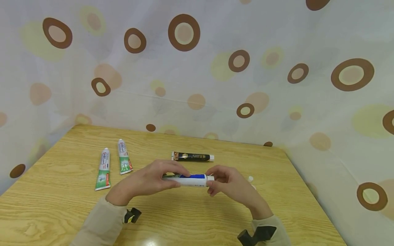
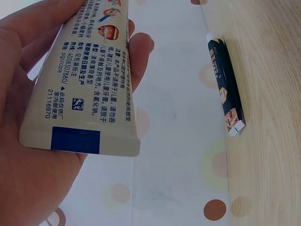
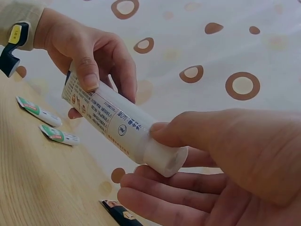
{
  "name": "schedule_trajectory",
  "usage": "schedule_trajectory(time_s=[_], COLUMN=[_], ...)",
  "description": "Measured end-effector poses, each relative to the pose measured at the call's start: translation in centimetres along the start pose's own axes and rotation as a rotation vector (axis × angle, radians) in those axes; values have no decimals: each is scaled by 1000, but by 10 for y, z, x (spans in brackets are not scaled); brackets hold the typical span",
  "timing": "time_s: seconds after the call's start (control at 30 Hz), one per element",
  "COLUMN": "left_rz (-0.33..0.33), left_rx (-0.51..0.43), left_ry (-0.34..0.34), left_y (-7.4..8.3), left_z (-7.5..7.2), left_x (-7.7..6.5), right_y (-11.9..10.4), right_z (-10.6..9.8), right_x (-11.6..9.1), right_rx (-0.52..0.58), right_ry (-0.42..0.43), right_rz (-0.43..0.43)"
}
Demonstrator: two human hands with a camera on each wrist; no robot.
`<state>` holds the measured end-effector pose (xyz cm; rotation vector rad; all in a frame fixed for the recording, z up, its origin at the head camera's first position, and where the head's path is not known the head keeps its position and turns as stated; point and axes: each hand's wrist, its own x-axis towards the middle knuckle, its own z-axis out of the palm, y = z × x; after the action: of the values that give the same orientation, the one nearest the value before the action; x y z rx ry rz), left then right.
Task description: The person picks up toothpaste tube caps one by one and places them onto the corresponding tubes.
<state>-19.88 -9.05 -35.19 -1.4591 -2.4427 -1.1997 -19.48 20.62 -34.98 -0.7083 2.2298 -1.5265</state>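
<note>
A white toothpaste tube with a blue band (image 1: pixel 194 181) is held level above the wooden table between both hands. My left hand (image 1: pixel 150 179) grips it toward its flat crimped end (image 2: pixel 75 140), thumb on one side and fingers on the other. At the opposite end, my right hand (image 1: pixel 229 182) pinches the white cap (image 3: pixel 164 157) between thumb and fingers. Printed text and small mouth drawings show on the tube's back in the left wrist view. Beyond the hands lies a black toothpaste tube (image 1: pixel 192 156), its white cap pointing right.
Two green-and-white toothpaste tubes (image 1: pixel 103 169) lie at the left of the wooden table (image 1: pixel 172 222), capped ends away from me. Beside the right hand are small white pieces (image 1: pixel 250 178), partly hidden by it. A dotted curtain (image 1: pixel 209 82) hangs behind the table and along its sides.
</note>
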Motion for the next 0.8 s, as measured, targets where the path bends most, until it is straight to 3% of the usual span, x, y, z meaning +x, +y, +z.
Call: schedule_trajectory(time_s=[0.23, 0.53, 0.67, 0.8], left_rz=[-33, 22, 18, 1], left_rx=[-18, -25, -47, -70], left_ry=[-16, -12, -13, -12], left_y=[3, 3, 2, 2], left_z=[-2, -1, -1, -1], left_x=[0, 1, 0, 0], right_y=[0, -1, -3, -6], right_z=[0, 2, 3, 3], right_x=[-1, 0, 0, -1], right_rx=[11, -1, -24, -80], right_ry=[-26, -35, 15, 98], right_rz=[-9, 16, 7, -60])
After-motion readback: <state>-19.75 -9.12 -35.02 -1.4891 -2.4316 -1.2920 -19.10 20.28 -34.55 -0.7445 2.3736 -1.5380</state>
